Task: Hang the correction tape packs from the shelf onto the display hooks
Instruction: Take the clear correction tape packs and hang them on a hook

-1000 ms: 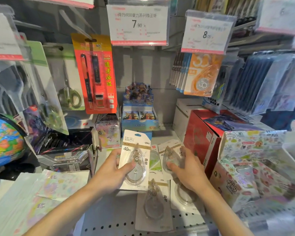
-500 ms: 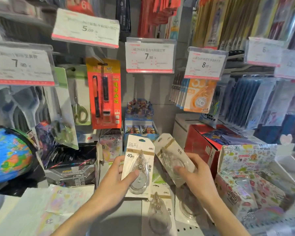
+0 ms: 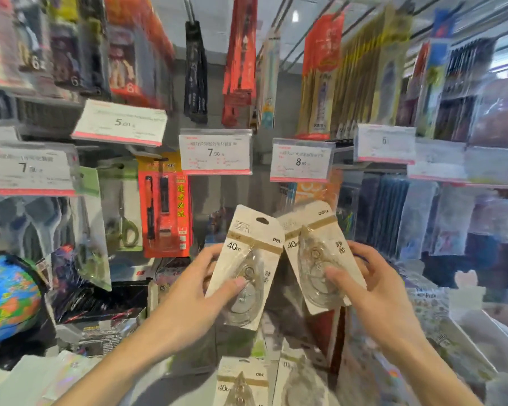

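My left hand holds a cream correction tape pack marked 40m, thumb on its clear blister. My right hand holds a second, similar pack, tilted left so its top corner sits behind the first pack. Both packs are raised in front of the display wall, below the 7.90 price tag and the 8.00 price tag. More correction tape packs lie flat on the shelf at the bottom. The hook behind the 7.90 tag is hidden by the tag.
A red pen pack and scissors hang at the left. A globe stands at the far left. Hanging pen packs fill the upper rows. Patterned boxes crowd the shelf at the right.
Both hands have lifted their packs off the shelf and up toward the price tags. The view has tilted upward, showing more of the upper hook rows.
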Tool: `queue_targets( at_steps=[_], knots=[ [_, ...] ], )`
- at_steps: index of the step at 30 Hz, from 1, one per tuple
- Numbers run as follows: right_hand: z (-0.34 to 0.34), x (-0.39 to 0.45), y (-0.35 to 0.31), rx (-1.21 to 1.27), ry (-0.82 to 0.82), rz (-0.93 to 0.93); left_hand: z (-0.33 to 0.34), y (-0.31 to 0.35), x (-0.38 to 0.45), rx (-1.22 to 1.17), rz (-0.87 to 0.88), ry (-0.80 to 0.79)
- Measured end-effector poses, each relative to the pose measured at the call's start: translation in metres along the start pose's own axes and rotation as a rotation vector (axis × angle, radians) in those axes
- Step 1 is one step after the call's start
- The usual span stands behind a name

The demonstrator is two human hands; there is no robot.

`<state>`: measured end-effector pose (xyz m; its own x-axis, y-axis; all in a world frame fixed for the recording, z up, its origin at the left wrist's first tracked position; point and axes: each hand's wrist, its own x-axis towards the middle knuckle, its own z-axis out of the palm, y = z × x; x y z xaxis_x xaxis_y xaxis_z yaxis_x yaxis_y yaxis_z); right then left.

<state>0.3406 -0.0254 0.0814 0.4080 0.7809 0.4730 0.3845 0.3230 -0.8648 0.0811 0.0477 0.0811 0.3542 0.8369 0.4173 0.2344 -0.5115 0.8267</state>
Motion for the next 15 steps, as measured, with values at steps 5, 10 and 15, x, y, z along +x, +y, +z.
queue_targets(
  at_steps=[5, 10, 15],
  knots=[
    [-0.041, 0.031, -0.011, 0.125, -0.077, -0.057, 0.022, 0.037, 0.005, 0.151, 0.05, 0.075],
    [-0.064, 0.043, -0.021, 0.234, -0.204, -0.088, 0.032, 0.057, 0.0, 0.218, 0.011, 0.162],
    [-0.073, 0.046, -0.028, 0.303, -0.292, -0.118, 0.028, 0.075, -0.013, 0.224, 0.014, 0.247]
  ],
)
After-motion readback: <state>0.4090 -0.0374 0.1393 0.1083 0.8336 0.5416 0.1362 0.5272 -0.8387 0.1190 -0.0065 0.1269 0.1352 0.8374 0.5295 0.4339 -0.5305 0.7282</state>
